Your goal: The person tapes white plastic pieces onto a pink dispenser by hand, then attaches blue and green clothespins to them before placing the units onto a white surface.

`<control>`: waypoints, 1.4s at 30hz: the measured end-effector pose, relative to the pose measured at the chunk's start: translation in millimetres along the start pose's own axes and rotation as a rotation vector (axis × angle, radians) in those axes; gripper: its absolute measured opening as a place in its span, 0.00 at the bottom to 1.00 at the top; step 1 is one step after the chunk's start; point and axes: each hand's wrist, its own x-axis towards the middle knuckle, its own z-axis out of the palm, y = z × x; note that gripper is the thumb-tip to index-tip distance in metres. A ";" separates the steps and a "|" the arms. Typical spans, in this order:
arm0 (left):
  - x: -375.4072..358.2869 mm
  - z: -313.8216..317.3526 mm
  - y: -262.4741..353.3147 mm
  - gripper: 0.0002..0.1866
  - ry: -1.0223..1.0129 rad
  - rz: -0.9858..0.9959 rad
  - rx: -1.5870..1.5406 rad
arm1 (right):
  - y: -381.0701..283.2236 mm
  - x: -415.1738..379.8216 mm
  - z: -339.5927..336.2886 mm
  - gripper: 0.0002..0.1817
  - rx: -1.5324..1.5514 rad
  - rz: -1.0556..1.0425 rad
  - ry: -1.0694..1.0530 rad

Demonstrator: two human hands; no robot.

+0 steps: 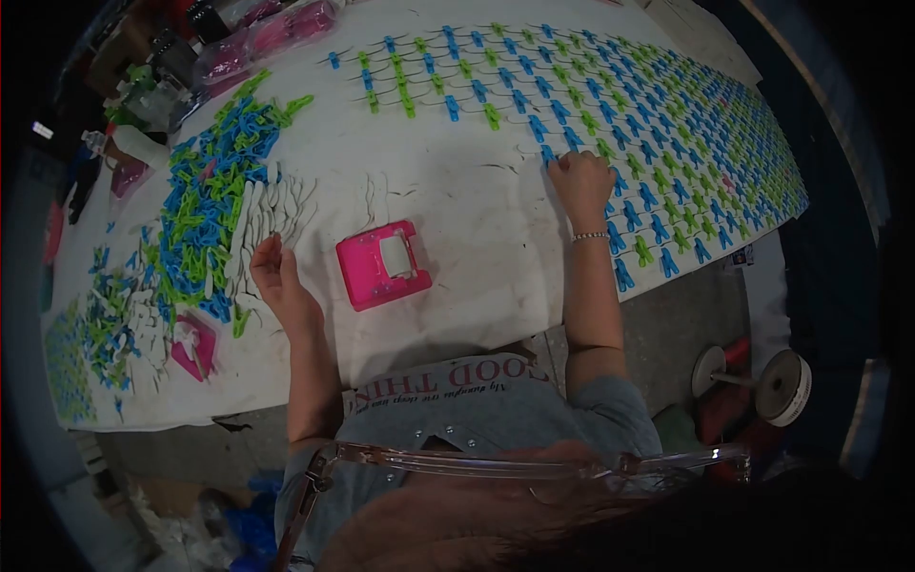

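Note:
My right hand [581, 186] is closed, with its fingertips bent down at the near-left edge of the laid-out rows. A blue clothespin [548, 154] lies right beside those fingertips; whatever they pinch is hidden. My left hand [278, 276] hovers over the table with fingers loosely bent and apart, nothing visible in them. Close to it are white cord pieces [276, 210] and a heap of blue and green clothespins [214, 186]. Between my hands sits a pink box-like holder [367, 270] with a white roll [395, 257] in it. Two thin cord strands [376, 195] lie just behind the holder.
Rows of blue and green clothespins with cords [658, 143] cover the right of the white table [467, 276]. A smaller pink holder [193, 345] and more clothespins [110, 315] lie left. Pink plastic packs [276, 38] and bottles [148, 91] stand at the back left. A spool [783, 388] is below right.

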 end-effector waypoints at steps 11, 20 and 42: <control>2.3 -3.3 -8.0 0.15 0.002 0.028 0.002 | 2.7 -0.7 3.2 0.11 -0.082 -0.034 0.002; 39.0 -39.8 21.1 0.09 0.076 0.066 0.115 | -48.6 -25.1 -7.4 0.11 0.401 -0.367 0.237; 86.2 99.9 -14.2 0.32 -1.085 0.196 1.284 | -73.7 -65.3 31.9 0.06 0.968 -0.354 -0.416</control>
